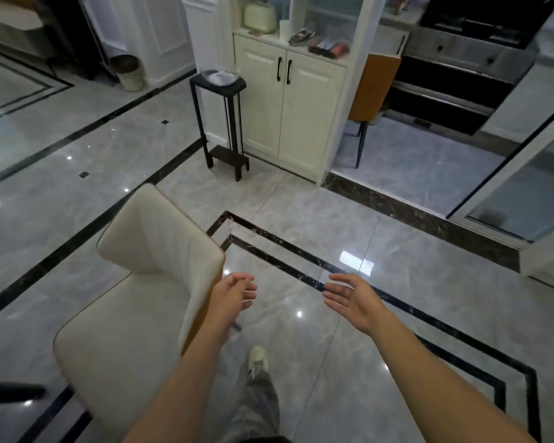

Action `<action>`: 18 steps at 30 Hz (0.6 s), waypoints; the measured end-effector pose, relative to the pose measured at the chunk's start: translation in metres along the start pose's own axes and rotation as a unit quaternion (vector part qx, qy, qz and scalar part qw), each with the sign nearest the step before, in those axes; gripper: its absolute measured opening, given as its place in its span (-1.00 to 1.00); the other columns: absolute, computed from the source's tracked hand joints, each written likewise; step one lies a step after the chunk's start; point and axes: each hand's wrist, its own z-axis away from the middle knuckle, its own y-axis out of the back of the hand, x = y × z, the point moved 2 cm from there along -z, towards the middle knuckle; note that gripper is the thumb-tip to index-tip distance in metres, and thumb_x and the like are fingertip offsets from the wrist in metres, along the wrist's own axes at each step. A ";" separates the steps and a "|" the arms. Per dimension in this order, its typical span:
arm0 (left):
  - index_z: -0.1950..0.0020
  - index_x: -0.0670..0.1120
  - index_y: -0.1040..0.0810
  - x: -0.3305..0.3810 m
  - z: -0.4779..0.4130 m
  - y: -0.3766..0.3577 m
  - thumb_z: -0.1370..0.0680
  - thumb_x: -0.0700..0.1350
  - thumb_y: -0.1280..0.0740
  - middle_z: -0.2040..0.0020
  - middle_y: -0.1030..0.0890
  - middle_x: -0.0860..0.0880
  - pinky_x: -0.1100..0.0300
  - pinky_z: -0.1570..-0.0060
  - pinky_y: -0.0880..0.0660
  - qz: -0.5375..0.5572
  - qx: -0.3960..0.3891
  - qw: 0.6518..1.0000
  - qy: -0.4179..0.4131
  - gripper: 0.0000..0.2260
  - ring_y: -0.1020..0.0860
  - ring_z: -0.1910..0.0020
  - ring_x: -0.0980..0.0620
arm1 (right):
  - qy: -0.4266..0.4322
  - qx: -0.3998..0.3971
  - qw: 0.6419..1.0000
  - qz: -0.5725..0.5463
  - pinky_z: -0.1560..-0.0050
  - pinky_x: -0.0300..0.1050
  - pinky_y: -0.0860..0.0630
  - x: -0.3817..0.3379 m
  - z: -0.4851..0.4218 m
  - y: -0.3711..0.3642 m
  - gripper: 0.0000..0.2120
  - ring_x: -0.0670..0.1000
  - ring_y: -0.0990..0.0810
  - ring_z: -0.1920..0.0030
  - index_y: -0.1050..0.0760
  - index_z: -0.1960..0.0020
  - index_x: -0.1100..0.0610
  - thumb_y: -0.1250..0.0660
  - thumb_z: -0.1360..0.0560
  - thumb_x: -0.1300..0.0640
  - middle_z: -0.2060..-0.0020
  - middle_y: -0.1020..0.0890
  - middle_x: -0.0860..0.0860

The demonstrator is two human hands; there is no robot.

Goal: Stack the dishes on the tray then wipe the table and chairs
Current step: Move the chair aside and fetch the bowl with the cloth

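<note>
**Head view.** The person is shown standing on a polished grey floor (397,314), with both forearms held forward at roughly equal height. One shoe (257,359) is seen below, between the arms.

The left hand (237,292) is raised just beside the upper edge of the backrest of a cream chair (135,298). Its fingers are loosely bent and slightly parted, and nothing is held in them. Whether the chair is touched cannot be told.

The right hand (349,298) is held over bare floor, well apart from the chair. Its palm is turned inward, its fingers are nearly straight and a little spread, and it is likewise empty.

Of the task's things, only chairs are visible. The cream chair stands at the person's left, its seat turned away from the hands. A second chair (378,84) with an orange back stands far off beside a cabinet (288,100), near a black stand (218,84). No dishes to be stacked, tray, table or cloth can be identified.

The moment is judged to lie between steps, probably near the chair-wiping stage. How far the stacking has been carried cannot be judged. As no cloth is held, one would have to be fetched before wiping. Alternatively, the backrest could be gripped by the left hand so that the chair may be repositioned.
</note>
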 end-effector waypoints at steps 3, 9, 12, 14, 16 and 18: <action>-0.11 -0.14 -0.65 0.049 -0.055 -0.018 -0.69 -0.18 -0.28 0.03 -0.70 -0.13 0.09 0.03 -0.64 -0.014 -0.013 1.000 -0.023 -0.85 -0.67 0.05 -0.08 | -0.005 0.021 1.000 0.015 -0.11 0.07 -0.64 -0.036 -0.039 -0.022 -0.68 0.22 -0.65 -0.16 -0.59 -0.27 0.25 -0.34 -0.60 0.09 -0.23 -0.63 0.26; -0.11 -0.15 -0.65 0.133 -0.152 -0.045 -0.67 -0.21 -0.28 0.01 -0.71 -0.18 0.06 0.00 -0.64 0.012 -0.029 0.999 -0.024 -0.85 -0.67 0.08 -0.07 | 0.014 0.029 0.999 0.013 -0.15 0.09 -0.63 -0.125 -0.096 -0.056 -0.70 0.23 -0.65 -0.16 -0.59 -0.23 0.26 -0.33 -0.60 0.10 -0.20 -0.63 0.27; -0.09 -0.17 -0.65 0.163 -0.191 -0.057 -0.66 -0.24 -0.28 0.05 -0.70 -0.17 0.03 0.00 -0.63 0.034 -0.033 0.999 -0.022 -0.85 -0.66 0.11 -0.07 | 0.028 0.034 0.999 0.015 -0.20 0.09 -0.62 -0.168 -0.129 -0.068 -0.68 0.22 -0.66 -0.16 -0.59 -0.26 0.26 -0.32 -0.61 0.09 -0.21 -0.63 0.26; -0.09 -0.18 -0.65 0.181 -0.220 -0.066 -0.67 -0.24 -0.28 0.06 -0.69 -0.16 -0.02 -0.06 -0.63 0.045 -0.027 0.998 -0.018 -0.85 -0.64 0.12 -0.07 | 0.029 0.035 0.999 0.017 -0.15 0.06 -0.64 -0.197 -0.154 -0.079 -0.69 0.24 -0.66 -0.20 -0.61 -0.24 0.25 -0.34 -0.59 0.08 -0.22 -0.63 0.26; -0.10 -0.18 -0.65 0.195 -0.249 -0.073 -0.67 -0.24 -0.27 0.06 -0.68 -0.16 0.00 -0.02 -0.62 0.046 -0.018 0.999 -0.014 -0.85 -0.64 0.12 -0.07 | 0.028 0.028 0.999 0.018 -0.12 0.04 -0.64 -0.223 -0.179 -0.092 -0.70 0.25 -0.64 -0.23 -0.61 -0.22 0.25 -0.34 -0.60 0.08 -0.23 -0.62 0.27; -0.11 -0.18 -0.65 0.207 -0.287 -0.084 -0.67 -0.24 -0.26 0.06 -0.68 -0.17 0.06 0.06 -0.59 0.051 -0.004 0.999 -0.006 -0.84 -0.64 0.12 -0.07 | 0.025 0.020 0.999 0.017 -0.16 0.05 -0.63 -0.252 -0.213 -0.103 -0.71 0.24 -0.63 -0.23 -0.59 -0.23 0.24 -0.32 -0.61 0.08 -0.24 -0.62 0.27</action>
